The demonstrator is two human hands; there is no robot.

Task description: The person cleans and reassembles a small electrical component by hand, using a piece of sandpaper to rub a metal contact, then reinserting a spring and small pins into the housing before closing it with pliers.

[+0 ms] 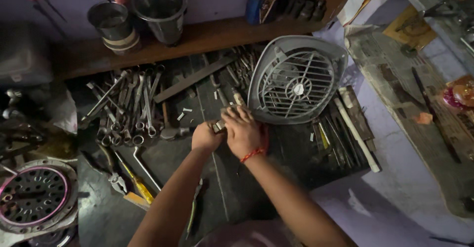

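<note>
Far left there's a round perforated metal disc [34, 197] with a pinkish ring, then a whole spread of wrenches [126, 109] lying on the dark bench top [247, 197], plus pliers [114, 178] and a yellow-handled screwdriver [137, 184] nearer the front edge.

Middle of the bench is where the action is. The left hand [206, 137] is curled into a fist around a small metal piece [218, 125], and the right hand [243, 131], the one with the red thread bracelet [252, 154], is pressed down right against it, so both hands are together, clamped on that one little part. Can't really tell what it is, too much of it is hidden by fingers.

My guess on handling: it looks like solid metal, so stiff, hefty for its size, probably greasy and slippery in this shop. Pinching it by its flat sides with the fist wrapped low seems the sane grip.

Just right of the hands, touching or nearly so, a grey plastic fan grille [296, 79] leans tilted. That one looks light and a bit brittle at the thin ribs, so better held by the rim.
</note>
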